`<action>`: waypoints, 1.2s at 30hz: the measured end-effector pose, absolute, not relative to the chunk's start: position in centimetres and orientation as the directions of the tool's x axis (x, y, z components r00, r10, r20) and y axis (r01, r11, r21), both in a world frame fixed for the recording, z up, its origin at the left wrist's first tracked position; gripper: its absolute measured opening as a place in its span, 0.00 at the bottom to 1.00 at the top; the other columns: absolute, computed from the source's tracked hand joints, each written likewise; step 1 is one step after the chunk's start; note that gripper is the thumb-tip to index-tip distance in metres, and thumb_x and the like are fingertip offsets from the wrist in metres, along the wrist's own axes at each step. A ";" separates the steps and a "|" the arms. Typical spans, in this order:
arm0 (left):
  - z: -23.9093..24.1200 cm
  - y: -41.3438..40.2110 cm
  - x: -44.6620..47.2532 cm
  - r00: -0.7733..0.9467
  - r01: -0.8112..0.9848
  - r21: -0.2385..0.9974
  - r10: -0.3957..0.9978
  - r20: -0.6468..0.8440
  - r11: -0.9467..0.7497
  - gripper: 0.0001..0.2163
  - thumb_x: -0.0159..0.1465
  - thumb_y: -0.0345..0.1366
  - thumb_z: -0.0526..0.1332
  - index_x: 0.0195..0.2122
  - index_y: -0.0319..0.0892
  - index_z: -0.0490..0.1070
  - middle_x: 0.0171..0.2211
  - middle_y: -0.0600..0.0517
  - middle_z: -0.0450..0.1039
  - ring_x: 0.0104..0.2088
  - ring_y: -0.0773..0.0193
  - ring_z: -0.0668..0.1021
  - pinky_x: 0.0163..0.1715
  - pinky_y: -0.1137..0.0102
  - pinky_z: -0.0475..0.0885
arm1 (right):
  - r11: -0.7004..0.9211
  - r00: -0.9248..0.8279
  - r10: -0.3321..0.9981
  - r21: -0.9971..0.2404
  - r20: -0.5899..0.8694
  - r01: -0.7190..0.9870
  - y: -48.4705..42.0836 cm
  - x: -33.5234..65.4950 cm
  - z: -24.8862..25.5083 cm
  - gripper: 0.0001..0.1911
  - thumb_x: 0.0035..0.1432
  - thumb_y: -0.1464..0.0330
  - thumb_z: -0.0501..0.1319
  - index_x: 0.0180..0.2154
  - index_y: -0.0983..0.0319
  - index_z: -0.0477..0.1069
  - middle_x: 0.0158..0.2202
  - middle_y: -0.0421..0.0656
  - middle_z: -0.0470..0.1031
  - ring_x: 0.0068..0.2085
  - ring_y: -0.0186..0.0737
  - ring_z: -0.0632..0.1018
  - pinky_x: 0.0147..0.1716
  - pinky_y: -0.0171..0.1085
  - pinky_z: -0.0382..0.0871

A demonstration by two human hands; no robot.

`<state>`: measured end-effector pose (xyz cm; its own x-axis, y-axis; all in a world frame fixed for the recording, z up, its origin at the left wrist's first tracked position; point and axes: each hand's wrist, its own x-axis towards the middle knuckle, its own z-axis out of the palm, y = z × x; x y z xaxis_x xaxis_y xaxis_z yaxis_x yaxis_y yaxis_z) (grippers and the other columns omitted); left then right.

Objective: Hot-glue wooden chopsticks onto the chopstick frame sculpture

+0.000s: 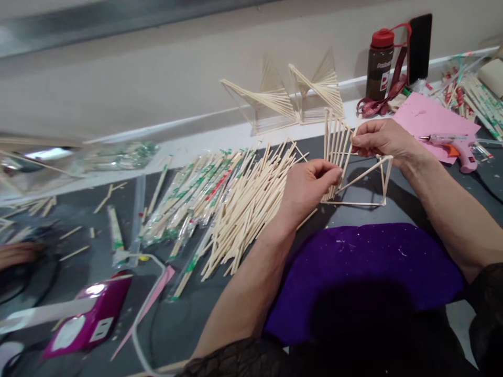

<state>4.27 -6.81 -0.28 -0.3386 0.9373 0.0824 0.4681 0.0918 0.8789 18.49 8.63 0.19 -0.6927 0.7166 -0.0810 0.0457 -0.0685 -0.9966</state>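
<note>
Both my hands are at a small frame built of wooden sticks (356, 203), which stands on the grey table. A row of slanting sticks fills its left side. My right hand (377, 139) pinches the upper end of one slanting stick (348, 159). Lower down, my left hand (314, 180) is closed, thumb against fingers, at the lower part of that same stick. Just left of my left hand lies a big pile of loose chopsticks (251, 204). Two finished-looking twisted stick structures (271, 104) lean at the wall behind.
Wrapped chopsticks (192, 193) lie left of the pile. A pink glue gun (458, 146) rests on pink paper (432, 118) at right, near a red-lidded bottle (380, 68) and a dark phone-like slab (420, 47). A magenta power box (90, 314) and another person's hand (18, 255) are at left.
</note>
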 end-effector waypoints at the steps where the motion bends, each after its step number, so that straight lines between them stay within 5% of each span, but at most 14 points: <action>1: -0.2 -7.2 4.2 -0.356 0.486 0.871 0.927 0.119 0.075 0.07 0.58 0.38 0.63 0.30 0.42 0.79 0.25 0.53 0.78 0.23 0.69 0.74 0.25 0.72 0.69 | -0.062 -0.688 0.721 -0.997 -0.075 0.044 8.7 18.5 0.1 0.11 0.48 0.71 0.72 0.24 0.63 0.71 0.22 0.39 0.74 0.22 0.28 0.72 0.21 0.30 0.65; 18: -4.9 -10.3 3.9 -0.219 0.848 0.530 0.892 0.395 -0.026 0.07 0.59 0.37 0.67 0.38 0.44 0.76 0.30 0.54 0.77 0.27 0.68 0.76 0.28 0.71 0.67 | 0.020 -0.684 0.726 -0.991 -0.077 0.133 8.4 18.8 0.6 0.09 0.51 0.72 0.72 0.26 0.63 0.72 0.26 0.43 0.78 0.28 0.34 0.78 0.27 0.33 0.73; 36: -6.4 -10.1 4.0 -0.220 0.846 0.530 0.867 0.447 -0.059 0.05 0.61 0.37 0.67 0.38 0.44 0.75 0.31 0.54 0.77 0.27 0.70 0.76 0.27 0.73 0.65 | 0.007 -0.737 0.663 -0.983 -0.132 0.183 8.4 18.5 1.3 0.12 0.45 0.70 0.75 0.25 0.63 0.73 0.24 0.41 0.78 0.26 0.34 0.79 0.25 0.32 0.73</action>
